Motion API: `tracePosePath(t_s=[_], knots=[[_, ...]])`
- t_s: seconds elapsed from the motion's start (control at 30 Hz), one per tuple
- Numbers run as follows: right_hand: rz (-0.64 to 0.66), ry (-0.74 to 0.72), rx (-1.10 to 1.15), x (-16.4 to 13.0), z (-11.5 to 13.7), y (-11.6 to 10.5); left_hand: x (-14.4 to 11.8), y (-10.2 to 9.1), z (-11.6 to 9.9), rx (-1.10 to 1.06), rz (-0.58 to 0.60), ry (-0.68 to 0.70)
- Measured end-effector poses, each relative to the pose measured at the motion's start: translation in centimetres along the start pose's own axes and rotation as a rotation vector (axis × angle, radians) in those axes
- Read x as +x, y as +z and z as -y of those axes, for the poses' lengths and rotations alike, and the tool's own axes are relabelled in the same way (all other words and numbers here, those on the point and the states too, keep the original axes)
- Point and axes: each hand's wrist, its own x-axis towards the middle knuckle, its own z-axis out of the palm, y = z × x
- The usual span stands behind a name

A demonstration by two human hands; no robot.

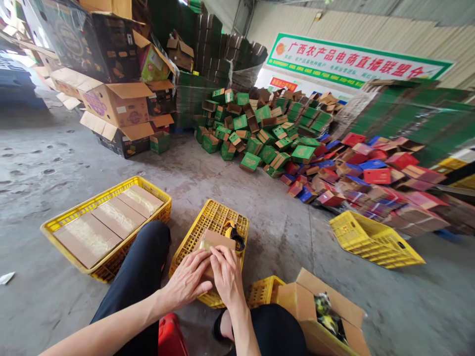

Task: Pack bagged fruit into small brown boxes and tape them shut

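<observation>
Small cardboard box sits low in the centre of the frame, resting on an upturned yellow crate used as a desk, with both of the person's hands pressed onto it.

At the far left, low down, a second yellow crate on the concrete floor holds flat brown cartons laid side by side. Above it, in the upper left of the frame, large open cartons are stacked unevenly.

Moving toward the centre, the left hand lies over the near side of the small box, fingers spread a little and curled onto the cardboard. Just beside it, the right hand pinches the box's near edge, fingers bent and close together. Both hands grip the box; neither is free. A tape dispenser with a yellow body lies on the crate, touching or just behind the box.

Right of centre, at the bottom, an open brown carton holds dark wrapped items too blurred to identify. Farther right lies a tipped yellow crate, and behind it a wide heap of green boxes and red and blue boxes.

The risk, as I judge it, is the box sliding on the ribbed crate top if pressed unevenly, or the dispenser being nudged off the edge.
</observation>
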Motion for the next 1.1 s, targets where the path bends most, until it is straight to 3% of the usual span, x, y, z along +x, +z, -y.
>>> tracePosePath(t_s=[0.27,0.73,0.9,1.1], knots=[[0.037,0.014,-0.160,1.0,0.3,0.9,0.2,-0.2,0.0,-0.061,0.018,0.010],[0.121,-0.097,-0.051,2.4,0.8,1.0,-1.1,0.0,-0.3,-0.027,-0.019,0.009],[0.114,-0.042,-0.136,3.0,1.0,1.8,-0.5,0.0,-0.5,-0.015,-0.039,0.020],[0.107,0.013,-0.040,1.9,1.1,1.8,-0.6,-0.2,-0.1,0.013,-0.046,0.059]])
